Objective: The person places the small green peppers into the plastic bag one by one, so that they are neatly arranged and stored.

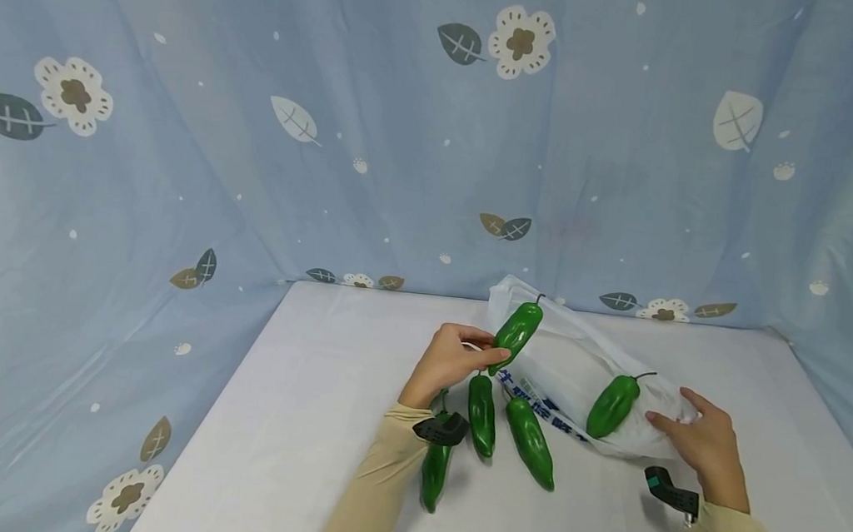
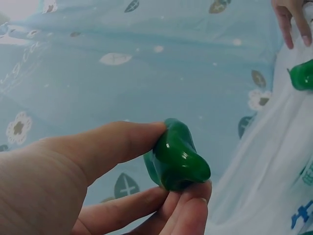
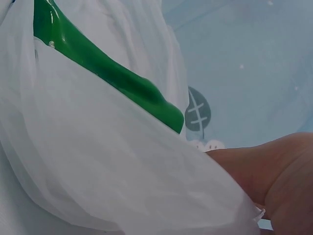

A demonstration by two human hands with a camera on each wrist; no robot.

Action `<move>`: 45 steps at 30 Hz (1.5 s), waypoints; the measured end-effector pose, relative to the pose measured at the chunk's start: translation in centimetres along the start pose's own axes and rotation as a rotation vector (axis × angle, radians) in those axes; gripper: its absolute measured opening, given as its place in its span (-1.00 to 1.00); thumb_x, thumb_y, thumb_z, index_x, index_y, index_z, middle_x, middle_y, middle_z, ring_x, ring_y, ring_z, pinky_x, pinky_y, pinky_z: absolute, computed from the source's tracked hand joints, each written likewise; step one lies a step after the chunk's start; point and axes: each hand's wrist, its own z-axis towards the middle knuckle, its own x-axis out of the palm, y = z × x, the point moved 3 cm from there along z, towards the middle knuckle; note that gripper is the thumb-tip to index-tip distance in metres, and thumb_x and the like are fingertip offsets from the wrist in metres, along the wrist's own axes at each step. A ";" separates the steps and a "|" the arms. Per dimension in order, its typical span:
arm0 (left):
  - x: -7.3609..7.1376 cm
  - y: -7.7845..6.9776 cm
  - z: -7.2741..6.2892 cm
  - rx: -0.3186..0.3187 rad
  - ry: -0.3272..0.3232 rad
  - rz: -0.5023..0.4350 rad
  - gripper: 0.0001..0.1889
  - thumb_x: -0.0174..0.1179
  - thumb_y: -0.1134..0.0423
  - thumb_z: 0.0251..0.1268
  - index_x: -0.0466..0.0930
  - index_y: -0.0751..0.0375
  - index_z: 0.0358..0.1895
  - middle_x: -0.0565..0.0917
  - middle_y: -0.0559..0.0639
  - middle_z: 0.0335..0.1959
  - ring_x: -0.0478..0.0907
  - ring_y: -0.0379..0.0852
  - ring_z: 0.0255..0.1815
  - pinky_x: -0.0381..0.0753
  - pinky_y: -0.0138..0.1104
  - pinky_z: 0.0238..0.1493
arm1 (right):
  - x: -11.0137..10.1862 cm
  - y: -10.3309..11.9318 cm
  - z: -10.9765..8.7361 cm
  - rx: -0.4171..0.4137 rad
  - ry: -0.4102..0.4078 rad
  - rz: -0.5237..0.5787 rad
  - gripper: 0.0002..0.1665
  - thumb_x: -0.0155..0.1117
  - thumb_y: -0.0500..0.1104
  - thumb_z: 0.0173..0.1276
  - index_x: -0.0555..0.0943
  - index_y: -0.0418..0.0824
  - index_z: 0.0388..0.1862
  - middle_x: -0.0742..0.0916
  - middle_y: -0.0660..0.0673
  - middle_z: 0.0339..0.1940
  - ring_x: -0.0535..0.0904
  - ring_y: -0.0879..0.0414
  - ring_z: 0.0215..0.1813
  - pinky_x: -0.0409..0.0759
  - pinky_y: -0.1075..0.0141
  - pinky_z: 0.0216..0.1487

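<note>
My left hand (image 1: 457, 356) pinches a green pepper (image 1: 517, 333) between thumb and fingers, holding it above the table with its stem pointing up and away. The left wrist view has its blunt end (image 2: 181, 161) in the grip. To the right lies a white plastic bag (image 1: 559, 343) with blue print. Another green pepper (image 1: 613, 406) is in its opening, partly covered by the bag's film in the right wrist view. My right hand (image 1: 709, 439) holds the bag's right edge, thumb and fingers apart with film between; the film (image 3: 127, 166) hides the fingertips in the right wrist view.
Three more green peppers lie on the white table (image 1: 326, 392): one by the left wrist (image 1: 435, 475), one in the middle (image 1: 481, 416) and one near the bag's printed edge (image 1: 530, 443). A blue patterned curtain (image 1: 377, 128) stands behind the table and along its sides.
</note>
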 end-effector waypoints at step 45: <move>5.4 -1.9 2.3 0.057 0.058 0.244 -0.63 0.47 0.03 0.26 0.80 0.15 0.05 0.79 -0.02 -0.12 0.61 -0.30 -0.28 0.58 -0.44 -0.34 | 0.2 0.3 -0.2 0.006 -0.008 -0.004 0.08 0.31 0.00 0.46 -0.06 -0.40 0.67 -0.01 -0.62 0.63 -0.04 -0.63 0.60 0.16 -0.49 0.47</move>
